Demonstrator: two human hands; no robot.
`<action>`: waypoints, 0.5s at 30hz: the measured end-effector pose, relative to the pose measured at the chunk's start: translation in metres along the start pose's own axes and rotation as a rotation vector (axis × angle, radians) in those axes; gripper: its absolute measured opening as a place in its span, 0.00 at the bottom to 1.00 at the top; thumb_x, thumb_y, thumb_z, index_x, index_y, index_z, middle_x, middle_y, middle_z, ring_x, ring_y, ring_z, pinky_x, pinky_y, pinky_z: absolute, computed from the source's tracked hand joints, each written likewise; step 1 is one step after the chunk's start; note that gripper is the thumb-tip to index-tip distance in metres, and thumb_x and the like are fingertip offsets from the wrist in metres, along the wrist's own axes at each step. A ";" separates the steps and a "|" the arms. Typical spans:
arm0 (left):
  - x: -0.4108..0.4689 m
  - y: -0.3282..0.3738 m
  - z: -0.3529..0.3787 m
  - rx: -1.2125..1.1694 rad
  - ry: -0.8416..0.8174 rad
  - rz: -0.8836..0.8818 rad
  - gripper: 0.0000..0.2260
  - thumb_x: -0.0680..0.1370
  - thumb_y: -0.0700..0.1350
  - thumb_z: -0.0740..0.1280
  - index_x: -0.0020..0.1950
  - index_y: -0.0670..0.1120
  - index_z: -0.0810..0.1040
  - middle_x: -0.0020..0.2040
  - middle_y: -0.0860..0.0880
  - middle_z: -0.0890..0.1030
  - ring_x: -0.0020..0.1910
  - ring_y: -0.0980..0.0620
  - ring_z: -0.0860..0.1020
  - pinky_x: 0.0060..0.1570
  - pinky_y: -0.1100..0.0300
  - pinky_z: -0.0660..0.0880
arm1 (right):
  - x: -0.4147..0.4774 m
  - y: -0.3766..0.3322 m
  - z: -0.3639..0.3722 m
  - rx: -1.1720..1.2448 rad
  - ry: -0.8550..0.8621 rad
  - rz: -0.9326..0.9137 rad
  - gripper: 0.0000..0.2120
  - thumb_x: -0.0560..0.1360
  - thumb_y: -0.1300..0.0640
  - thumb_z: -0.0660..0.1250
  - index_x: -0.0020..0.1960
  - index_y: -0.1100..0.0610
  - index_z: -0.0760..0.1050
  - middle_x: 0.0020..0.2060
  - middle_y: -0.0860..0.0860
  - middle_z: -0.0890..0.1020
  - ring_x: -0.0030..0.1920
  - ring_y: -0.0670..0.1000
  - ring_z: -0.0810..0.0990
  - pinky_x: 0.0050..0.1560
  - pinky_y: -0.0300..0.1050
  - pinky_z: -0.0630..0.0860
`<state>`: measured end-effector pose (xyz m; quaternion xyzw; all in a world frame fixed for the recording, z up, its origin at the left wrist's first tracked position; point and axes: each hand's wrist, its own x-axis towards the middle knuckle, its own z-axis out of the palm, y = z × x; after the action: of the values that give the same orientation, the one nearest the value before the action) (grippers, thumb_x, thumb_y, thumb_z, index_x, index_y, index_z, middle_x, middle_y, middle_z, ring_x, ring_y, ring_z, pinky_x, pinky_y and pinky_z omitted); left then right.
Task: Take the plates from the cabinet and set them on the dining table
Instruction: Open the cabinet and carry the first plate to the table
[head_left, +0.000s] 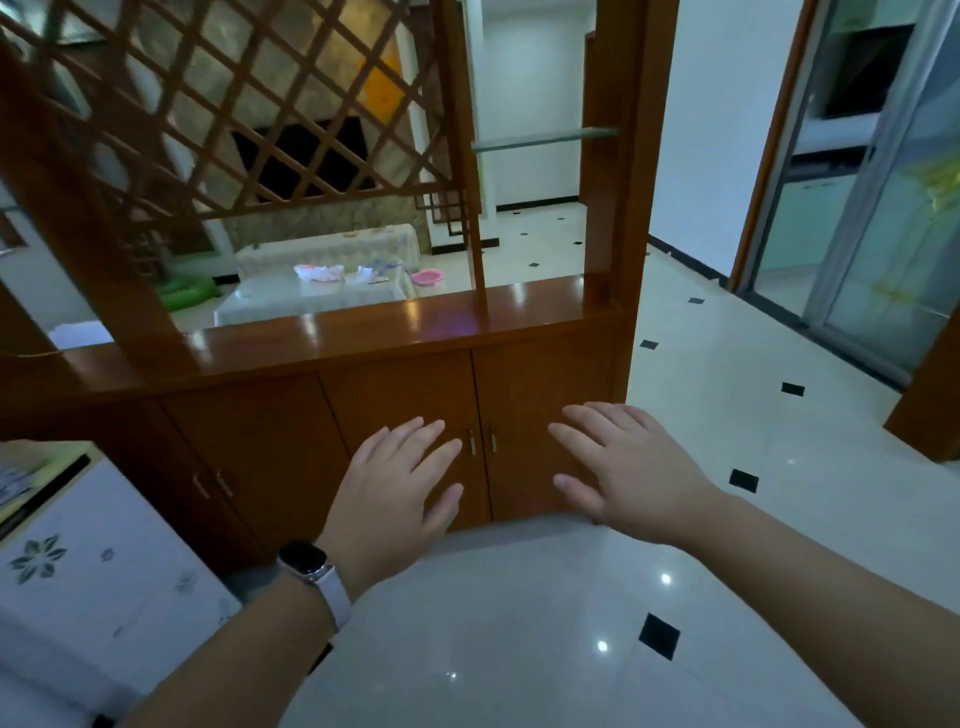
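Two bare hands reach over the tiled floor (519, 623) toward a low cabinet (260, 441). The left hand (400, 478), with a watch (306, 564) on its wrist, and the right hand (628, 467) are both spread wide, fingers straight, holding nothing. They sit either side of the twin handles (482, 440) where two shut doors meet; whether they touch the wood cannot be told.

The plates are out of sight, presumably behind those doors. The step looks to be the opening; it is best done by curling fingers round one handle each, drawing both doors out together and standing clear of their swing, then checking the stack before lifting. A second pair of doors (244, 467) to the left is also shut, its contents hidden.

At lower left is a worktop (78, 571) under a floral cloth; beyond the lattice (234, 104) is a far worktop (311, 296) strewn with white scraps. A pink bowl (427, 277) sits by its end, contents unclear.
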<state>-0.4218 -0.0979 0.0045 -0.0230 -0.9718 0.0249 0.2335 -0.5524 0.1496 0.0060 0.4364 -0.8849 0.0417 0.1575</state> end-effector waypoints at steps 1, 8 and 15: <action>0.011 -0.003 0.005 0.000 0.000 -0.008 0.20 0.77 0.54 0.63 0.66 0.47 0.78 0.67 0.46 0.78 0.68 0.44 0.73 0.67 0.44 0.66 | 0.011 0.010 0.004 -0.003 0.010 -0.007 0.26 0.78 0.38 0.55 0.69 0.52 0.72 0.66 0.54 0.77 0.66 0.57 0.73 0.66 0.56 0.68; 0.059 -0.037 0.035 0.024 -0.038 -0.067 0.21 0.78 0.56 0.58 0.66 0.48 0.77 0.66 0.46 0.78 0.68 0.45 0.73 0.67 0.47 0.64 | 0.076 0.040 0.033 0.045 0.011 -0.022 0.26 0.79 0.37 0.54 0.70 0.50 0.71 0.67 0.52 0.77 0.67 0.56 0.73 0.67 0.56 0.66; 0.102 -0.106 0.092 -0.020 -0.047 -0.072 0.21 0.78 0.55 0.58 0.66 0.48 0.77 0.66 0.46 0.78 0.67 0.45 0.74 0.66 0.47 0.65 | 0.153 0.044 0.087 0.074 -0.049 -0.045 0.26 0.79 0.37 0.53 0.69 0.51 0.72 0.66 0.52 0.77 0.67 0.55 0.73 0.67 0.56 0.67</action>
<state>-0.5575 -0.2015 -0.0251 0.0103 -0.9773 0.0071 0.2113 -0.6948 0.0422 -0.0258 0.4626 -0.8763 0.0599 0.1203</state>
